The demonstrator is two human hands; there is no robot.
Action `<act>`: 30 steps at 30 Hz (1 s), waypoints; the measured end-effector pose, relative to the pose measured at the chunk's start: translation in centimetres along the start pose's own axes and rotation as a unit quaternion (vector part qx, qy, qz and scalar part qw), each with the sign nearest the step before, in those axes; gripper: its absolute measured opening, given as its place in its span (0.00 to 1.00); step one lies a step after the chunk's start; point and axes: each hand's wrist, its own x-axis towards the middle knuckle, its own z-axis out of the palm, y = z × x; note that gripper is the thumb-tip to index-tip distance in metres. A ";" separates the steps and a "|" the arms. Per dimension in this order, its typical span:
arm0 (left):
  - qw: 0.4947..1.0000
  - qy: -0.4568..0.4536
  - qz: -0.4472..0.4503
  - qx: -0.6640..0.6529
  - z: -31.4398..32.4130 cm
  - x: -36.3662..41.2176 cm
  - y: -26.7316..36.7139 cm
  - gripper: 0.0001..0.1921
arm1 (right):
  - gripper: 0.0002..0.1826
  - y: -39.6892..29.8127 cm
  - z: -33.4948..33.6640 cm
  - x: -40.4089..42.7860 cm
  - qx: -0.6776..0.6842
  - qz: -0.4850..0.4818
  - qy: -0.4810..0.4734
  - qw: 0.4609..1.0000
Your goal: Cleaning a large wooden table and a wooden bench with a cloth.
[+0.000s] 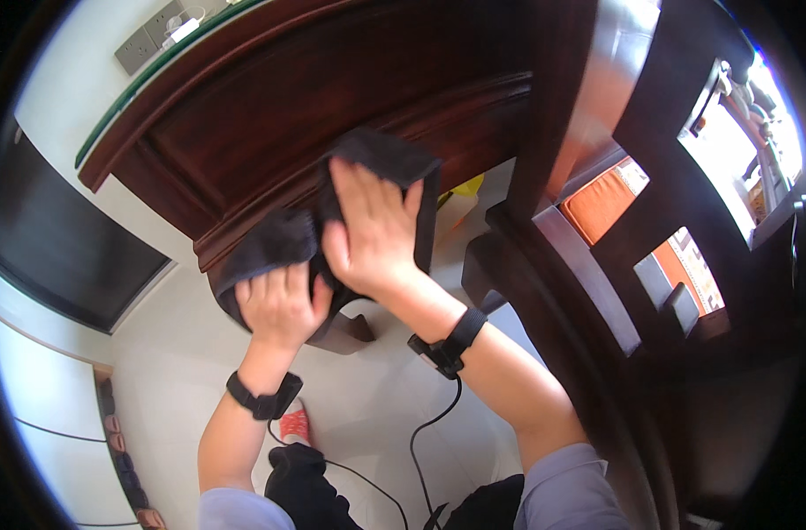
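A dark grey cloth [393,154] is spread over the lower moulding of a dark reddish-brown wooden cabinet [257,132]. My right hand [376,228] lies flat on its upper part, palm down and fingers extended. Lower and to the left, my left hand [280,305] presses a folded part of dark cloth [270,242] near the cabinet's bottom edge. Whether both hands are on one cloth or on two, I cannot tell. The palms are hidden. Each wrist wears a black strap with a small device and a cable.
A dark wooden frame with openings [641,218] stands at the right, an orange cushion [598,205] behind it. A yellow item [468,187] shows beyond the cabinet. Wall sockets [138,50] are at upper left; shoes [114,437] line the white cupboard [52,397]. Cables hang below my wrists.
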 end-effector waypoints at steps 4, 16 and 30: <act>0.994 0.104 -0.028 -0.028 -1.2 -1.6 -2.9 0.25 | 0.30 -3.0 1.9 -0.4 0.029 -0.107 -0.013 0.994; 0.834 0.121 0.031 -0.538 2.5 -1.0 -11.7 0.36 | 0.28 -7.9 3.8 -1.4 -0.059 -0.203 -0.055 0.976; 0.801 0.195 -0.082 -0.560 14.9 4.7 -20.4 0.32 | 0.29 -19.0 7.5 3.4 -0.331 -0.095 -0.247 0.906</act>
